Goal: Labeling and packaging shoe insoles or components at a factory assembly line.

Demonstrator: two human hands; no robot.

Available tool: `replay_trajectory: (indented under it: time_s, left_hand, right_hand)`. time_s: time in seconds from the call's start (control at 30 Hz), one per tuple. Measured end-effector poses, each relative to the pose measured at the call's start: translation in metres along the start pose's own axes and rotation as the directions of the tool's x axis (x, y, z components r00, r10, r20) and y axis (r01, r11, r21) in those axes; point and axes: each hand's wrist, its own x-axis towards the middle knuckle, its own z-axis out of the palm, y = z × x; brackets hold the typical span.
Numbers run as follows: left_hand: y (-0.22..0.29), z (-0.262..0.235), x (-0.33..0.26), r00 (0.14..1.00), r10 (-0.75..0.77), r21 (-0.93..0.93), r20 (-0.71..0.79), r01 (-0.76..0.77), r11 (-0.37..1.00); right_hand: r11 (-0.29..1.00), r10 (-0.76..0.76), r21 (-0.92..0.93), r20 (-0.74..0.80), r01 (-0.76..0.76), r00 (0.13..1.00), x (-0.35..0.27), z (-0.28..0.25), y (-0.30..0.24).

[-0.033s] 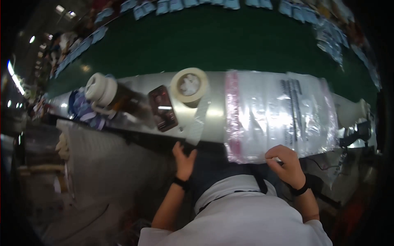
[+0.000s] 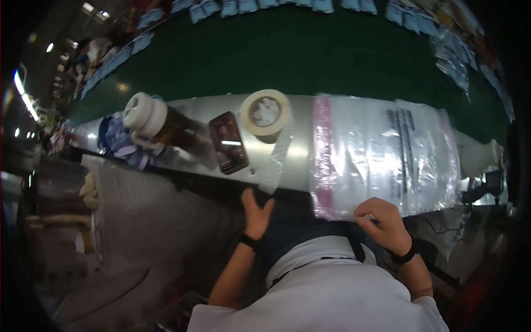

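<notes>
A stack of clear plastic bags [image 2: 370,155] with pink-edged strips lies flat on the metal table. At its near edge is my right hand [image 2: 384,221], fingers curled and thumb closed against them, pinching the edge of a bag. The exact contact is partly hidden by the fingers. My left hand [image 2: 256,216] is just off the near table edge, its thumb and fingers apart and holding nothing. Right above it, a loose strip of clear tape [image 2: 276,160] hangs from a cream roll of tape [image 2: 265,133] down to the table edge.
Left of the tape lies a dark, glossy phone [image 2: 228,145]. Beyond it are a white-lidded bottle of brown liquid [image 2: 180,130] and bundled purple-blue cloth [image 2: 119,144]. A green belt surface [image 2: 249,61] runs behind the table, with pale-blue packets [image 2: 406,16] along its far side.
The whole view has shifted slightly, so the table's things appear farther right. My right hand sits a little farther left along the bags' near edge. My left hand stays open.
</notes>
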Motion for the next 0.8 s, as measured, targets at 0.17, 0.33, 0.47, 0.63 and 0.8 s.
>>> replay_trajectory:
  time_s: [0.17, 0.33, 0.47, 0.63, 0.8]
  left_hand:
    - [0.047, -0.021, -0.002, 0.956, -0.009, 0.086, 0.295, -0.017, 0.996]
    - [0.121, -0.049, -0.019, 0.729, -0.065, -0.509, 0.681, 0.535, 0.674]
    - [0.133, -0.031, -0.007, 0.792, -0.162, -0.677, 0.588, 0.593, 0.436]
    - [0.153, -0.022, 0.012, 0.742, -0.277, -0.721, 0.611, 0.665, 0.193]
    - [0.158, -0.018, 0.021, 0.705, -0.258, -0.682, 0.661, 0.707, 0.185]
  right_hand:
    - [0.987, -0.157, 0.015, 0.277, 0.159, 0.948, 0.029, 0.036, -0.005]
    - [0.989, 0.067, 0.101, 0.373, -0.113, 0.925, 0.04, 0.063, -0.015]
    - [0.934, 0.05, 0.304, 0.409, -0.187, 0.911, 0.042, 0.078, -0.016]
    - [0.857, 0.022, 0.47, 0.376, -0.211, 0.926, 0.035, 0.087, 0.002]
    - [0.843, 0.09, 0.452, 0.415, -0.291, 0.906, 0.025, 0.082, -0.002]
